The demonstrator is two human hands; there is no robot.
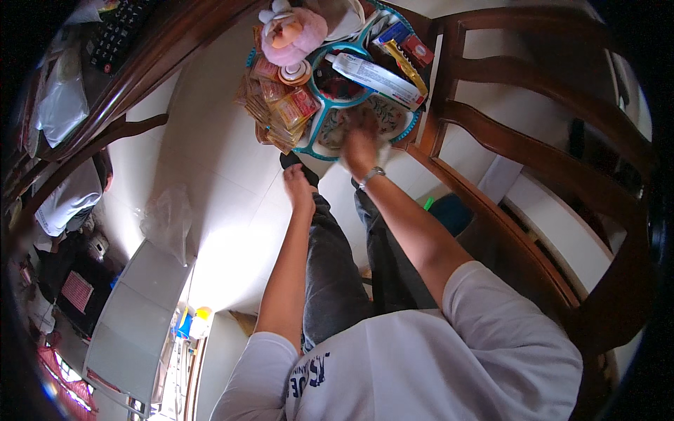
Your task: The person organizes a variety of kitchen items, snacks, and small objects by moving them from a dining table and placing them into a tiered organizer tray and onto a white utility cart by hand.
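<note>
A round divided tray with a teal rim (321, 152) sits on a wooden chair. My right hand (362, 142), wearing a metal watch (372, 177), is blurred over the tray's near compartment, which has a floral pattern; something pale shows beside the palm, and its grip is unclear. My left hand (298, 184) hangs just below the tray's near left edge, fingers bent, touching no tray item that I can see. Small packets (295, 108) fill the left side. A toothpaste tube (376, 78) lies across the middle and right, near a yellow packet (406, 66). A pink plush toy (295, 34) rests at the far left.
The wooden chair's slatted back (516, 126) rises on the right. A dark wooden table edge (158, 58) runs at upper left, with a remote control (113, 39) and plastic bags (63, 100). Another person in a white shirt (71, 197) is at far left. A clear plastic bag (169, 221) hangs nearby.
</note>
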